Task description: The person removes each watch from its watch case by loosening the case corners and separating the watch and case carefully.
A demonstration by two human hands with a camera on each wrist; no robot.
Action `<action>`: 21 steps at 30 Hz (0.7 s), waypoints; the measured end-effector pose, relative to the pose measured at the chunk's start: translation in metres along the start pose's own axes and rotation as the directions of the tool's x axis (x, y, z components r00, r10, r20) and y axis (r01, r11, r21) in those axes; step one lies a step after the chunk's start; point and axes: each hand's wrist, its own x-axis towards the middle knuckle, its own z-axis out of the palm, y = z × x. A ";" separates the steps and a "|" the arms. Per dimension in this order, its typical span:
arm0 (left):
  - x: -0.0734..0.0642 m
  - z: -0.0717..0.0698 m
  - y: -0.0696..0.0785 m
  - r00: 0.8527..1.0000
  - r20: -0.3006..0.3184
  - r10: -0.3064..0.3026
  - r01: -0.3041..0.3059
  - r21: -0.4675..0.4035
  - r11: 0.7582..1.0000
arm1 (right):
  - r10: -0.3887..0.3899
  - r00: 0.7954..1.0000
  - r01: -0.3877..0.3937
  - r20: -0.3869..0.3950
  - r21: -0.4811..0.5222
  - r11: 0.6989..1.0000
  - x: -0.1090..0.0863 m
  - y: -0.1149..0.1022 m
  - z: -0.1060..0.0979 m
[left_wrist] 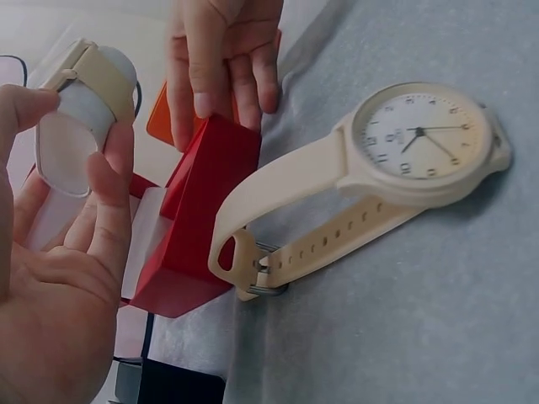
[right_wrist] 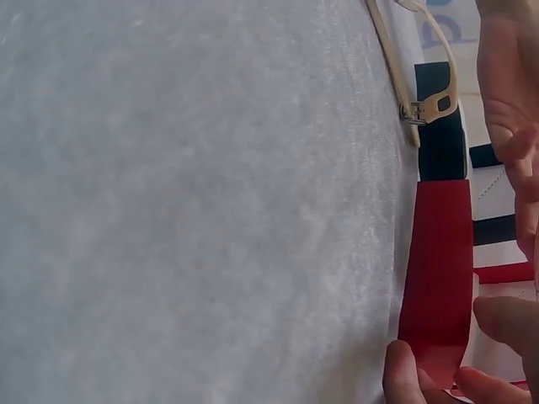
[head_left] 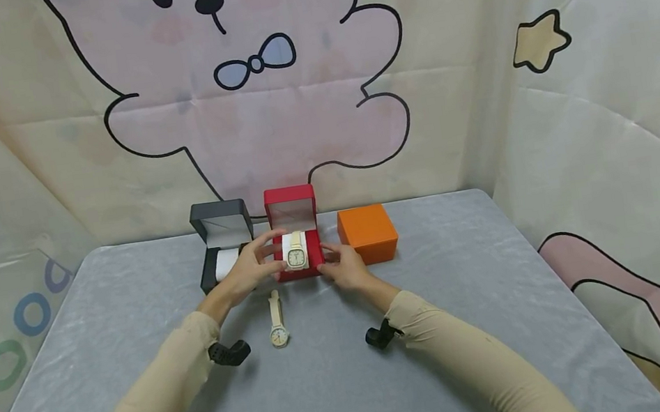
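My left hand (head_left: 246,268) grips a white watch cushion (left_wrist: 114,63), thumb on one side and fingers on the other. Strapped around that cushion is a cream watch (head_left: 296,258) with a squarish face. Cushion and watch are at the opening of a red watch box (head_left: 301,274), whose lid stands up; whether they touch its inside, I cannot tell. At the box's right front corner, my right hand (head_left: 348,268) holds it between thumb and fingers. A second cream watch (head_left: 279,336), round-faced with its strap buckled, lies on the table nearer me.
A black watch box (head_left: 219,213) with a raised lid and a white cushion inside stands left of the red one, partly behind my left hand. On the right is an orange box (head_left: 367,232). The grey cloth-covered table (head_left: 330,389) ends at a printed curtain (head_left: 450,112).
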 end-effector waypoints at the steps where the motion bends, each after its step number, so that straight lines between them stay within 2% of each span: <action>1: -0.001 0.000 0.000 1.000 -0.001 0.001 -0.001 -0.004 1.000 | -0.003 1.000 0.003 -0.004 -0.003 1.000 0.000 0.000 0.000; 8: -0.008 0.002 -0.001 1.000 -0.016 0.003 -0.003 -0.013 1.000 | -0.031 0.998 0.030 -0.045 -0.008 1.000 -0.005 0.001 -0.002; 11: -0.011 0.002 -0.001 1.000 -0.016 -0.004 0.003 -0.025 1.000 | -0.022 0.998 0.023 -0.054 0.024 0.999 -0.009 -0.002 -0.006; 17: -0.018 0.006 0.001 0.999 -0.021 -0.035 0.034 -0.040 0.999 | -0.061 0.998 0.063 -0.028 0.073 0.995 -0.018 -0.009 -0.016; 21: -0.023 0.009 0.002 0.999 -0.027 -0.034 0.033 -0.046 0.998 | -0.111 0.994 0.111 -0.009 0.085 0.990 -0.025 -0.012 -0.021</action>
